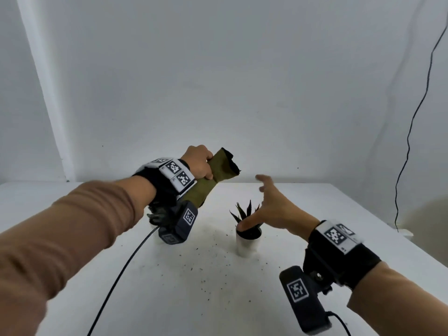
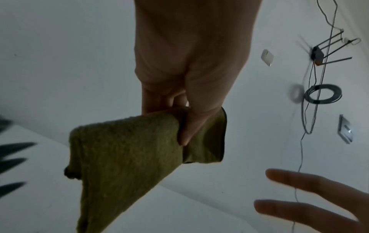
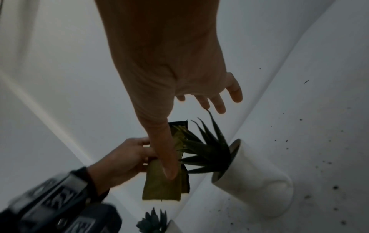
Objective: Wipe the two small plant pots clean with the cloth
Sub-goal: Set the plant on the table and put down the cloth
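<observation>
Left hand [image 1: 199,162] raised, fingers [image 2: 186,126] clenched; right hand [image 1: 274,212] spread.

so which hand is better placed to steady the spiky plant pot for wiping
Right. The open right hand hovers directly over the small white pot with the spiky plant, while the left hand is raised, gripping the folded olive-green cloth.

A plain indoor recording room, more a test setup than a home. Bare white walls [image 1: 218,81] rise beyond both hands, a white table [image 1: 315,238] lies under them, a black cable [image 1: 412,122] hangs right of the right hand [image 1: 274,212], with a wall-mounted router [image 2: 317,55] and coiled cable [image 2: 322,94].
</observation>
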`<action>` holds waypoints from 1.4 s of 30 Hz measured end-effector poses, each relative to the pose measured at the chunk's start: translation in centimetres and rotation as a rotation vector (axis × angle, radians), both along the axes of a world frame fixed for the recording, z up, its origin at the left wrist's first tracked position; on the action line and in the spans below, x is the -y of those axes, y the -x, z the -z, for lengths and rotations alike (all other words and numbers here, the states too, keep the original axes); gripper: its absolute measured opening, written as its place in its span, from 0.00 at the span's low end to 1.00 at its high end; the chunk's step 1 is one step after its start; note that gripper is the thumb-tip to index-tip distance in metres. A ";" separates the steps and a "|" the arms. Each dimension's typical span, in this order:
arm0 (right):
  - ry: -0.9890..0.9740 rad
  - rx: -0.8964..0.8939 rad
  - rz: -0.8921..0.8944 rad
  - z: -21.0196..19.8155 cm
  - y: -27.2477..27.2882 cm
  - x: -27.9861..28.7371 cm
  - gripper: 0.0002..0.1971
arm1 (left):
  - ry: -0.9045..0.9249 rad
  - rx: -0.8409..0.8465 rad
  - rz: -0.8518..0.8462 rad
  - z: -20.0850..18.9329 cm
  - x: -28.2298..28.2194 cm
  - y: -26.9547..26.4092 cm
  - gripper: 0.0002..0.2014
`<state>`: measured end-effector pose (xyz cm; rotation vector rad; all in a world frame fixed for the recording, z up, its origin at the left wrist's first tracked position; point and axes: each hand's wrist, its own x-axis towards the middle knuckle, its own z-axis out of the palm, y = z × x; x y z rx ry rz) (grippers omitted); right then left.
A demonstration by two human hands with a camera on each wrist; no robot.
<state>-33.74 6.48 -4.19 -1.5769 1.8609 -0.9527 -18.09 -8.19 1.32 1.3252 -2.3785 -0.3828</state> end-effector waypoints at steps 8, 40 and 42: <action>-0.021 -0.154 -0.099 1.3 0.9 1.3 0.31 | 0.123 0.312 -0.017 3.8 5.2 5.2 0.13; 0.172 0.129 0.141 -3.3 4.5 -0.8 0.28 | -0.201 0.174 0.330 2.9 -7.6 -4.0 0.21; 0.173 0.134 0.127 -3.3 4.4 -0.6 0.28 | -0.097 0.168 0.254 2.7 -5.8 -2.1 0.20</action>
